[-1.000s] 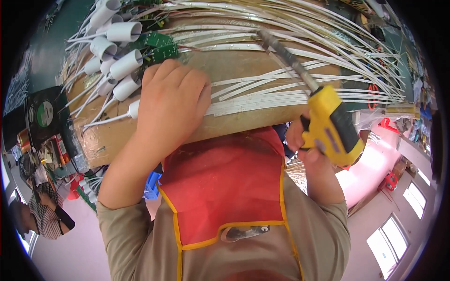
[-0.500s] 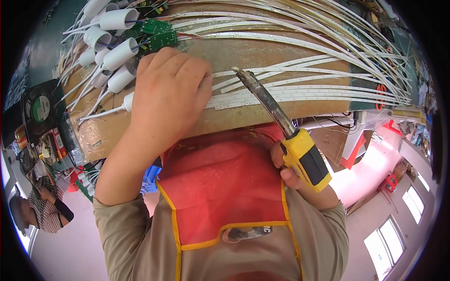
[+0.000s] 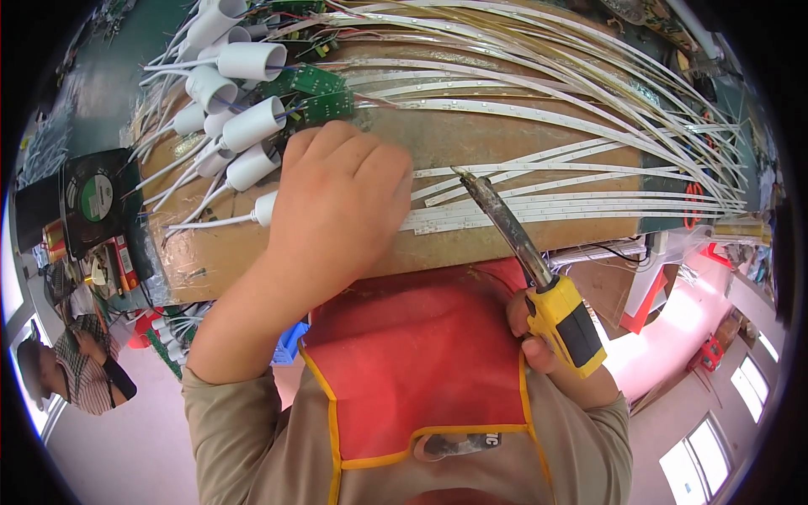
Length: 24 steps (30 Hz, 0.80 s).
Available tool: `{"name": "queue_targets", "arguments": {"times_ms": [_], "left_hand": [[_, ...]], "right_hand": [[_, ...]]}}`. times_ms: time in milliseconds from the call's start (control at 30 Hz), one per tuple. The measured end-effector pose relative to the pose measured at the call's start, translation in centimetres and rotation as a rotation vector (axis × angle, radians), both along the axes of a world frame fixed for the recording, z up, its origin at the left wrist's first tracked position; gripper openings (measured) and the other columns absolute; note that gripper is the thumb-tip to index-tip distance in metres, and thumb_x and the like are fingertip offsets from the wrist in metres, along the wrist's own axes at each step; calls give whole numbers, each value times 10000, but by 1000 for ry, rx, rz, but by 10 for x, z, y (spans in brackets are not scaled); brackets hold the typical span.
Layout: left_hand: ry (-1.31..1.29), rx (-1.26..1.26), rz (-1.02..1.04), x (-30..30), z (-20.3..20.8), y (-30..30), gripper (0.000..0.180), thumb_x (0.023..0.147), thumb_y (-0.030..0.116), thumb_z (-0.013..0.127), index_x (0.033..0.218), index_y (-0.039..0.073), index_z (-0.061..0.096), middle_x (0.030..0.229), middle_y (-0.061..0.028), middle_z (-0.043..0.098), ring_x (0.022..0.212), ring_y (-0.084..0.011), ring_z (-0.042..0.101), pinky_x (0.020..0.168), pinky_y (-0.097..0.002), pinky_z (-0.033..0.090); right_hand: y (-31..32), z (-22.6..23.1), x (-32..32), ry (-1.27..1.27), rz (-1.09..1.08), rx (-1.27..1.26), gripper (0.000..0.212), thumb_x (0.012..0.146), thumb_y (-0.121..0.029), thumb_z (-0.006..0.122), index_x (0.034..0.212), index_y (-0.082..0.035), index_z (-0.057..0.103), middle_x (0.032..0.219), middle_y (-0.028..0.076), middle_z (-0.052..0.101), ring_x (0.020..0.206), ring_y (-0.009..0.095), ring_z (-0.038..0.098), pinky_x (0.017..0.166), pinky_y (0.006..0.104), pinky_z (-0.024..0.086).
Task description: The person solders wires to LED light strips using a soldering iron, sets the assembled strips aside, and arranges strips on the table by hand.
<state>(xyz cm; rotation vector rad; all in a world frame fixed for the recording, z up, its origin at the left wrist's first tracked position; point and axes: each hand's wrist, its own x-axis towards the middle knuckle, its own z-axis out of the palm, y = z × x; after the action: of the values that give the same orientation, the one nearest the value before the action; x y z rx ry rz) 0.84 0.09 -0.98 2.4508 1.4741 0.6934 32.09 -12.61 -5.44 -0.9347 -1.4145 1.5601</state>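
White strips (image 3: 505, 109), speckled with small dots, run right of the left fingers (image 3: 358, 156); white tubes (image 3: 252, 124) lie to their left, green circuit boards (image 3: 328, 107) just beyond them. The handle (image 3: 566, 324) in the right fingers (image 3: 537, 353) is yellow with black. Left of these, the red apron (image 3: 412, 362) has yellow edging.

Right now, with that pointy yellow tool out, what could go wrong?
The yellow-and-black tool in the right hand has its metal tip pointing toward the left hand, so a slip might poke it, or burn it if the tip is hot, which I can't tell.

The tip also appears over white strips, so it might mark one if it dropped.

And strips cross toward the picture's right side, so pulling one could perhaps tangle others.
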Motion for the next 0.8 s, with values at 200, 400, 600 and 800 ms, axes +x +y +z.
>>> {"name": "queue_targets", "arguments": {"times_ms": [200, 400, 600, 800], "left_hand": [[23, 25, -23, -1, 2, 1, 125, 804, 57, 771, 882, 98, 683, 857, -57, 667, 885, -318, 630, 824, -451, 472], [13, 72, -43, 0, -2, 3, 128, 783, 85, 731, 854, 104, 626, 823, -62, 602, 865, -294, 611, 811, -439, 471], [6, 69, -42, 0, -2, 2, 135, 783, 83, 737, 853, 106, 624, 814, -58, 582, 866, -290, 605, 821, -435, 468], [-2, 59, -34, -1, -2, 1, 130, 790, 79, 739, 870, 110, 642, 854, -63, 588, 869, -295, 603, 826, -435, 469]], "right_hand": [[0, 0, 12, -129, 94, 7, 294, 871, -263, 813, 871, -51, 609, 766, 91, 597, 621, 293, 572, 538, 385, 432], [-5, -3, 19, -168, 89, 30, 348, 822, -227, 826, 1033, 9, 679, 856, 131, 656, 673, 351, 641, 578, 410, 497], [-6, -10, 17, -174, 124, 128, 445, 801, -241, 823, 1123, 32, 685, 923, 164, 691, 707, 387, 674, 613, 421, 541], [-12, -8, 13, -228, 103, 94, 447, 804, -247, 814, 1131, 31, 689, 954, 172, 708, 721, 388, 687, 623, 423, 552]]}}
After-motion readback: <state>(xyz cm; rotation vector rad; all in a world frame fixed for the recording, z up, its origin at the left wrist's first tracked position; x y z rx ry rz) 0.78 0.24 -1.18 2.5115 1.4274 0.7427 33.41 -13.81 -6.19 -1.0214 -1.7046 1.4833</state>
